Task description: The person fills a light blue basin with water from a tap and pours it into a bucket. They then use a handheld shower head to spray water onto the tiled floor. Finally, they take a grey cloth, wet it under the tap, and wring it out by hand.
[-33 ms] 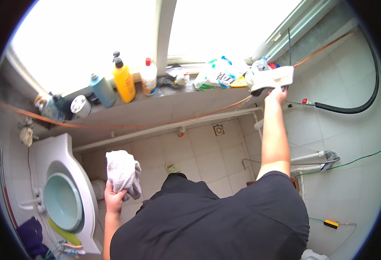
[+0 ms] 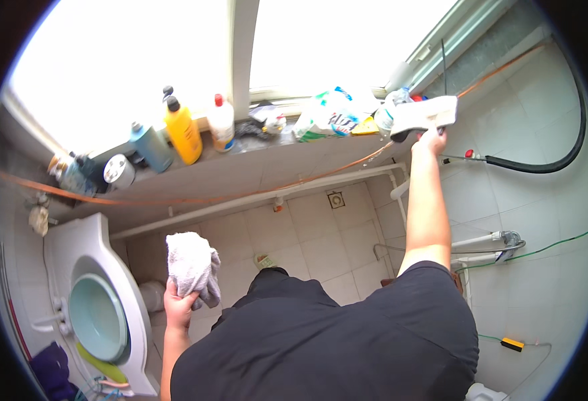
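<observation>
My left hand is closed on the lower end of a bunched, pale grey-pink towel, held above the tiled floor. My right arm reaches out to the far right, toward the window ledge. At its end my right hand grips a white, wide-headed thing with a dark lower edge and dark grip; its exact kind I cannot make out. This object hides part of the ledge's right end. Beside it on the ledge are a clear plastic item and a white, green and blue plastic bag.
Along the ledge stand a yellow pump bottle, a white red-capped bottle and a blue-grey bottle. An orange hose hangs below. At left, a white sink holds a teal basin. A black hose loops at right.
The view has shifted slightly, so the ledge bottles sit a little lower and further left. Both hands keep their holds.
</observation>
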Available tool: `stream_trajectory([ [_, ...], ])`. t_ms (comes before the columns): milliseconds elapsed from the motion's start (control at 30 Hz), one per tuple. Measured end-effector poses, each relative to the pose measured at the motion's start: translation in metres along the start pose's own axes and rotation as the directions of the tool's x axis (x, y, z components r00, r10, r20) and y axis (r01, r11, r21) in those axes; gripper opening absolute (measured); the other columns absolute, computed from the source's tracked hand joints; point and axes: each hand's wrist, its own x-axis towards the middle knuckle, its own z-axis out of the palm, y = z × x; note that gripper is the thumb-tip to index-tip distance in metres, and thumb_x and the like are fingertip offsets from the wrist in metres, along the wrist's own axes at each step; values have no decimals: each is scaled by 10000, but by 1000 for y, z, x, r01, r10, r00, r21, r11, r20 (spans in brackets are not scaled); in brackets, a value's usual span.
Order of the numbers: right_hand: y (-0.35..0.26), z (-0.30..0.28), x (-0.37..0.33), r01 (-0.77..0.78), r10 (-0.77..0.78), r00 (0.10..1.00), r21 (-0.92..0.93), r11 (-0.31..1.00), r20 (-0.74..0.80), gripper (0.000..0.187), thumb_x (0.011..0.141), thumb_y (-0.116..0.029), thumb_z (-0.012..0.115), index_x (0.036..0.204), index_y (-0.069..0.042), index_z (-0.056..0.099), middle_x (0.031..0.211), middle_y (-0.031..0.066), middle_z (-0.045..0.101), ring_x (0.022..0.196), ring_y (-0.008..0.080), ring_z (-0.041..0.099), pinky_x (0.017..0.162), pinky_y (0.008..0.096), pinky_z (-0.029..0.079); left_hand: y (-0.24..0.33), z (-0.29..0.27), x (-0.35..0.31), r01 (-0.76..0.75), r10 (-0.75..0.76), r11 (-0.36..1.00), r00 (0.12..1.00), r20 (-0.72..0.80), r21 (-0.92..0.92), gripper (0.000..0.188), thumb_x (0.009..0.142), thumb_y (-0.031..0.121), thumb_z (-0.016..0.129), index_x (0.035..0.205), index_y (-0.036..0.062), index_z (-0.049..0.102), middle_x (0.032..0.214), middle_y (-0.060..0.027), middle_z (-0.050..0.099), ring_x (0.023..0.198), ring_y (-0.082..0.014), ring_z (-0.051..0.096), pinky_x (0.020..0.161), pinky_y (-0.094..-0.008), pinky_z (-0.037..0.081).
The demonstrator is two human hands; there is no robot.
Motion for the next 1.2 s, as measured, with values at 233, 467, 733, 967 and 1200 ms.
stream_trajectory([
  [233,-184,2,10,409,-328,862,-146,901,387,449,742,-90,593,1156,-8,439,1101,101,501,970,174,495,806,261,404,55,5,-7,6,11,998,970,244,-70,444,657,-72,575,1078,20,466,1027,-53,535,952,-147,501,839,-278,377],
  [467,-136,-42,-3,373,-229,892,-349,860,389,334,797,-95,526,1101,30,468,1095,137,508,1021,191,477,892,285,348,71,21,-7,13,-2,999,962,271,-39,444,666,-54,560,1094,12,466,1023,-53,544,949,-150,510,839,-274,374],
  [733,-72,-72,-206,797,-409,409,-101,596,816,38,726,-36,552,693,-52,544,617,71,498,531,184,489,485,287,400,47,21,-6,-12,9,990,1000,-23,-138,422,692,-14,562,1098,-2,448,1040,-71,530,972,-167,497,862,-289,356],
  [967,-30,-11,-339,420,79,-422,118,900,903,114,750,-117,553,855,-82,580,750,76,555,653,228,555,571,300,451,43,36,-17,-144,52,941,956,-288,-306,418,697,-27,571,1090,-24,429,1048,-91,520,968,-173,501,852,-300,381],
  [1200,-17,67,-423,281,126,-697,108,954,705,156,785,-129,530,921,-67,571,814,75,554,673,190,547,609,269,445,24,9,-45,-345,74,877,785,-615,-334,395,691,37,627,1043,-34,462,991,-89,542,897,-152,523,806,-274,407],
])
